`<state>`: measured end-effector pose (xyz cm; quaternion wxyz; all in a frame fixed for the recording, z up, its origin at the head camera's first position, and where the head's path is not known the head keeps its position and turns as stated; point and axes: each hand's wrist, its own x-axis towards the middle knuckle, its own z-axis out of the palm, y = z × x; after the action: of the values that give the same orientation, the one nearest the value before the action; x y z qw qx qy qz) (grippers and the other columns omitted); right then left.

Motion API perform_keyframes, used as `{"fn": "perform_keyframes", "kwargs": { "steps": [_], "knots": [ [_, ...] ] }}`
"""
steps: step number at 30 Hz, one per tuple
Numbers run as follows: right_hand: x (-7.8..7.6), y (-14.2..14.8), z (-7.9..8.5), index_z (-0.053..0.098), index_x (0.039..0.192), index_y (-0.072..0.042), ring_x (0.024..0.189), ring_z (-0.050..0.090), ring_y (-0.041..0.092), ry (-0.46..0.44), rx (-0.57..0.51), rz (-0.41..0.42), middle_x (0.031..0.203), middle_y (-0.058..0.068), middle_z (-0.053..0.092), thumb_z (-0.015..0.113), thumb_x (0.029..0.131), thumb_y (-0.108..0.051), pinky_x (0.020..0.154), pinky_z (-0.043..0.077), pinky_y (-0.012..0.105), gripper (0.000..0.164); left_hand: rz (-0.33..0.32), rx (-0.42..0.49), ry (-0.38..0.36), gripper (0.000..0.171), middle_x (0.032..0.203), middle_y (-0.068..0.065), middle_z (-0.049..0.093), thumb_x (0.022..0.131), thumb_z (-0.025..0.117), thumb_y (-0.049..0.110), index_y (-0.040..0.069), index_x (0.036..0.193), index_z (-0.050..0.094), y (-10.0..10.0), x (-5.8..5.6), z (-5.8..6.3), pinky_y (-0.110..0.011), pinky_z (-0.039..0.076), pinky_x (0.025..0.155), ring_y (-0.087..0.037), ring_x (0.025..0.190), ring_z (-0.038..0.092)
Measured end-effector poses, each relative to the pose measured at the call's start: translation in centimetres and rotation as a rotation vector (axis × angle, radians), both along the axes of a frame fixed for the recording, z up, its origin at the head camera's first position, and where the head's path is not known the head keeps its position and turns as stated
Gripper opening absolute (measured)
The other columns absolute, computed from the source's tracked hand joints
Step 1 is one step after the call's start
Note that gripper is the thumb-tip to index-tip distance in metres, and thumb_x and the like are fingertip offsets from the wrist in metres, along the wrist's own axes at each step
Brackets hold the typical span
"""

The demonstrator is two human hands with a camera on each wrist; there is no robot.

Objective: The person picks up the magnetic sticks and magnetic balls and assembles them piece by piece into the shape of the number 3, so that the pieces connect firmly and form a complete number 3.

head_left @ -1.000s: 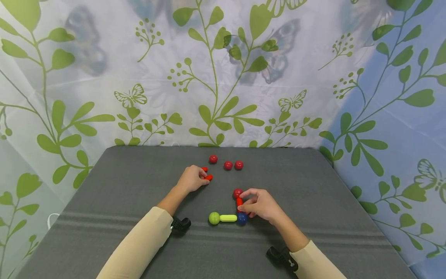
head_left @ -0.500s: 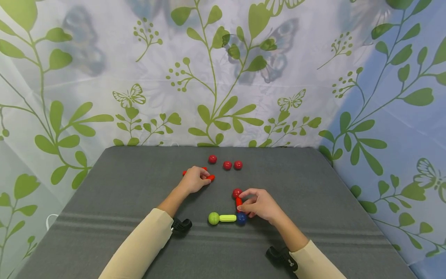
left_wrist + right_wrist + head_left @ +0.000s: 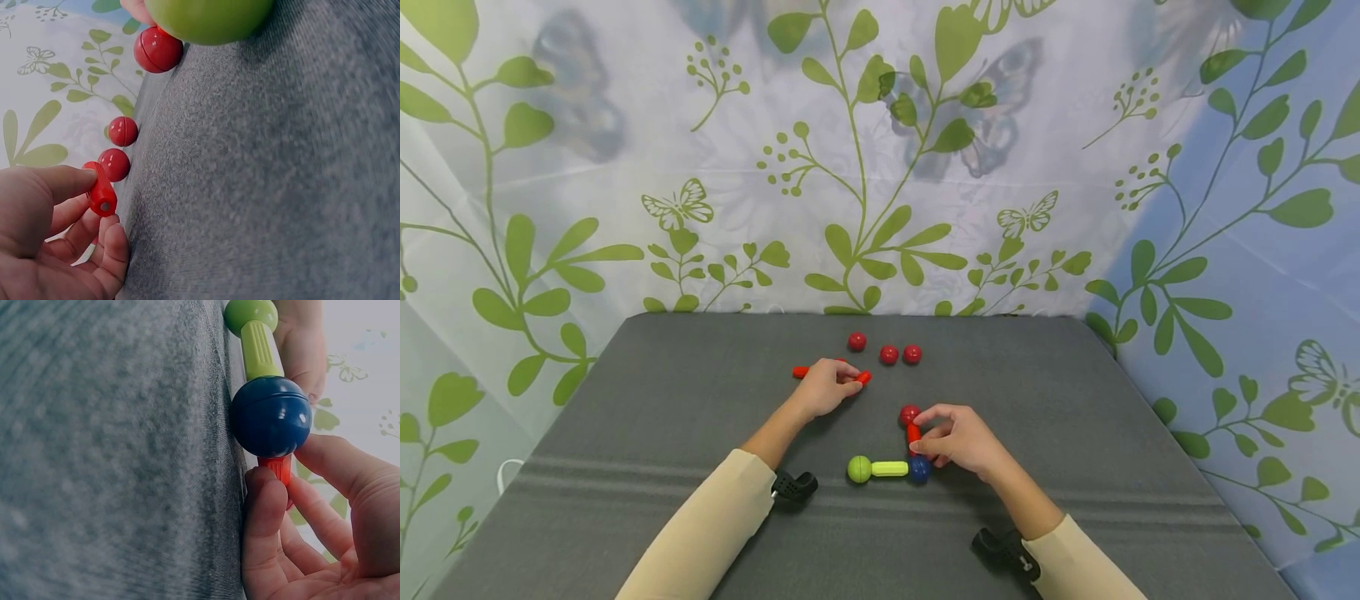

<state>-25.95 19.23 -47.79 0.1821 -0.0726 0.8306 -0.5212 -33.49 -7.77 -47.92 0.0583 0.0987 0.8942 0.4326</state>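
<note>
My left hand (image 3: 827,389) pinches a short red rod (image 3: 101,190) between thumb and fingers; a grey round spot shows in the rod's end. Behind that hand lies another red rod (image 3: 801,372), and the hand partly hides what is there. My right hand (image 3: 962,442) holds a second red rod (image 3: 913,435), which runs from a red ball (image 3: 910,415) to a blue ball (image 3: 270,417). Joined to the blue ball is a yellow-green rod (image 3: 890,469), with a green ball (image 3: 860,469) at its other end. This L-shaped piece lies on the grey tabletop (image 3: 700,442).
Three loose red balls lie farther back: one (image 3: 857,342) on the left, and two more close together, a middle ball (image 3: 889,355) and a right ball (image 3: 912,354). A leaf-patterned curtain (image 3: 865,167) hangs behind the table.
My left hand has picked up the red rod and moved it slightly right, turning its end upward. More of the red rod behind that hand now shows. My right hand has stayed put.
</note>
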Motion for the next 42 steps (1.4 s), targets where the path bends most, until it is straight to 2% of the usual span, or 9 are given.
{"fn": "perform_keyframes", "kwargs": {
  "steps": [13, 20, 24, 32, 42],
  "knots": [
    [-0.1, 0.0, -0.2, 0.070, 0.118, -0.007, 0.070, 0.070, 0.020, 0.008, -0.001, -0.004, 0.090, 0.009, 0.078, 0.086, 0.083, -0.020, 0.063, 0.060, 0.037, 0.040, -0.037, 0.115, -0.042, 0.024, 0.100, -0.007, 0.071, 0.098, 0.071, 0.016, 0.004, 0.118, 0.073, 0.5, 0.2, 0.1, -0.027, 0.054, 0.069, -0.021, 0.080, 0.066],
    [-0.1, 0.1, -0.2, 0.070, 0.119, -0.006, 0.070, 0.069, 0.020, 0.007, -0.008, -0.001, 0.090, 0.009, 0.078, 0.085, 0.084, -0.020, 0.063, 0.060, 0.036, 0.040, -0.059, 0.133, -0.045, 0.027, 0.102, -0.007, 0.071, 0.097, 0.071, 0.015, 0.005, 0.122, 0.073, 1.2, 0.4, 0.3, -0.027, 0.056, 0.067, -0.019, 0.077, 0.066],
    [-0.1, 0.1, -0.1, 0.070, 0.118, -0.006, 0.069, 0.069, 0.020, 0.004, -0.009, -0.001, 0.089, 0.009, 0.078, 0.085, 0.084, -0.019, 0.062, 0.059, 0.036, 0.040, -0.071, 0.139, -0.064, 0.024, 0.099, -0.007, 0.070, 0.097, 0.072, 0.015, 0.006, 0.119, 0.074, 1.7, 0.4, 0.3, -0.028, 0.057, 0.067, -0.019, 0.075, 0.066],
    [-0.1, 0.0, -0.1, 0.070, 0.118, -0.007, 0.069, 0.068, 0.020, -0.004, -0.007, -0.005, 0.089, 0.009, 0.078, 0.086, 0.084, -0.020, 0.063, 0.059, 0.036, 0.040, -0.083, 0.096, -0.079, 0.019, 0.092, -0.004, 0.070, 0.095, 0.074, 0.015, 0.007, 0.112, 0.075, 2.5, 0.3, 0.3, -0.027, 0.054, 0.065, -0.016, 0.070, 0.064],
    [-0.1, 0.0, -0.2, 0.070, 0.118, -0.006, 0.069, 0.068, 0.019, -0.009, -0.013, -0.001, 0.088, 0.009, 0.077, 0.086, 0.084, -0.020, 0.062, 0.059, 0.035, 0.040, -0.086, 0.132, -0.101, 0.020, 0.093, -0.006, 0.070, 0.094, 0.075, 0.015, 0.004, 0.112, 0.075, 3.2, 0.5, 0.5, -0.028, 0.056, 0.067, -0.017, 0.072, 0.066]
  ]
}}
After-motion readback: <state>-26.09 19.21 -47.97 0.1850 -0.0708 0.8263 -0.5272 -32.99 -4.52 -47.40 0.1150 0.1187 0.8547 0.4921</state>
